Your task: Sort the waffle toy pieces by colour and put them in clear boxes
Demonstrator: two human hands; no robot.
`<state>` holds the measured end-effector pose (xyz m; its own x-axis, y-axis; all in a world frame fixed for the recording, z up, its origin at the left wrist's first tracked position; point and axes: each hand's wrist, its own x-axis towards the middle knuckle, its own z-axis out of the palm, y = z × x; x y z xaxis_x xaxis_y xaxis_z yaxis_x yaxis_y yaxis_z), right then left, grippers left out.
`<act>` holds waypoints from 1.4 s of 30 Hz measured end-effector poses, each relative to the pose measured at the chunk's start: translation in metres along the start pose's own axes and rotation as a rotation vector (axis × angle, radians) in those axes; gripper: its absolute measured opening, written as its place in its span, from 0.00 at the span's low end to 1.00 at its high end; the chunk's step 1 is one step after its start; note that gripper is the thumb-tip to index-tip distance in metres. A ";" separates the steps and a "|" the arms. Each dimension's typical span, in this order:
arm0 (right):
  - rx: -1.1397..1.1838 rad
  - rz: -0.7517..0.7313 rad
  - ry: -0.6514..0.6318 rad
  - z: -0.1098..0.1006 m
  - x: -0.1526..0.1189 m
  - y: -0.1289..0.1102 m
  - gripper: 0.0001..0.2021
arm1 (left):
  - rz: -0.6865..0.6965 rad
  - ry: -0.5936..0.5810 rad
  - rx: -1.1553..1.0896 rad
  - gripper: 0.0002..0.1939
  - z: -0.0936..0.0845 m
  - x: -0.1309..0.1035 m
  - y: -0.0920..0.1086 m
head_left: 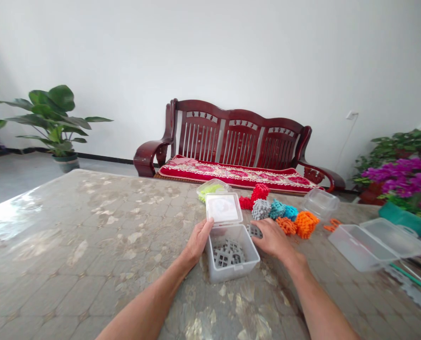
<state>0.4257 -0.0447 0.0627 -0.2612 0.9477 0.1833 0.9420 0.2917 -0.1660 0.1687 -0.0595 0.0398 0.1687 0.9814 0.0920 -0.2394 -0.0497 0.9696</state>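
A clear plastic box (233,275) stands on the table with its lid (224,208) swung back. Inside it lie several grey lattice pieces (228,253). My left hand (198,242) grips the box's left rear corner, the thumb up by the hinge. On the other side, my right hand (273,237) has its thumb and fingers closed around a grey lattice piece (254,230), just outside the box's right wall. Behind that hand sits a grey cluster of joined pieces (261,208).
Red (259,191), blue (290,212) and orange clusters (307,225) stand behind and right of my right hand. A tub of yellow-green pieces (210,189) is behind the lid. Farther right are an open clear box (355,250), an upturned container (321,203) and purple flowers (405,177).
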 end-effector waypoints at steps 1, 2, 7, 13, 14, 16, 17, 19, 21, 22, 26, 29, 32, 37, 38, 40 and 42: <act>0.040 0.019 0.038 -0.003 0.000 -0.002 0.21 | 0.002 0.000 -0.001 0.30 0.000 0.000 0.001; 0.098 0.028 0.080 -0.007 0.001 -0.005 0.21 | 0.005 -0.002 -0.001 0.30 0.000 0.000 0.001; 0.414 -0.144 0.188 -0.038 -0.005 -0.031 0.23 | 0.003 -0.004 -0.004 0.30 0.001 -0.002 0.004; 0.398 -0.341 0.067 -0.054 -0.017 -0.061 0.26 | 0.051 0.002 0.037 0.29 0.003 -0.002 0.010; 0.370 -0.356 0.050 -0.053 -0.017 -0.063 0.26 | 0.059 0.002 0.043 0.29 0.003 -0.002 0.009; 0.323 -0.375 0.038 -0.050 -0.015 -0.063 0.25 | 0.049 -0.008 0.034 0.29 0.002 -0.001 0.007; 0.307 -0.376 0.043 -0.048 -0.013 -0.061 0.24 | 0.035 -0.015 0.022 0.30 0.002 -0.001 0.005; 0.290 -0.340 0.061 -0.045 -0.010 -0.055 0.20 | 0.007 -0.022 0.000 0.30 0.000 0.000 0.001; 0.267 -0.248 0.072 -0.042 -0.006 -0.045 0.16 | -0.002 -0.019 -0.005 0.31 0.000 0.000 -0.001; 0.244 -0.188 0.071 -0.041 -0.005 -0.039 0.14 | -0.003 -0.015 -0.005 0.31 0.000 0.000 -0.002; 0.128 0.060 0.006 -0.038 -0.003 -0.012 0.14 | -0.018 -0.005 -0.012 0.31 0.001 -0.001 0.001; 0.027 0.156 -0.090 -0.032 -0.006 0.004 0.18 | -0.021 -0.001 -0.010 0.31 0.001 -0.001 0.001; -0.070 0.175 -0.157 -0.024 -0.008 0.012 0.23 | -0.018 0.001 -0.016 0.31 0.000 0.000 -0.001; -0.143 0.168 -0.157 -0.012 -0.007 0.015 0.25 | -0.015 0.004 -0.032 0.31 0.000 0.001 -0.002; -0.158 0.167 -0.151 -0.010 -0.007 0.015 0.24 | -0.011 0.003 -0.030 0.30 0.001 0.001 -0.001; -0.186 0.173 -0.142 -0.010 -0.005 0.013 0.24 | -0.005 0.006 -0.027 0.30 0.001 0.000 0.000; -0.185 0.194 -0.123 -0.014 -0.004 0.010 0.22 | -0.007 0.009 -0.026 0.30 0.001 0.000 0.001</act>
<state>0.4393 -0.0474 0.0734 -0.0850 0.9954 0.0447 0.9963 0.0853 -0.0053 0.1697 -0.0598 0.0410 0.1617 0.9834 0.0828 -0.2625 -0.0381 0.9642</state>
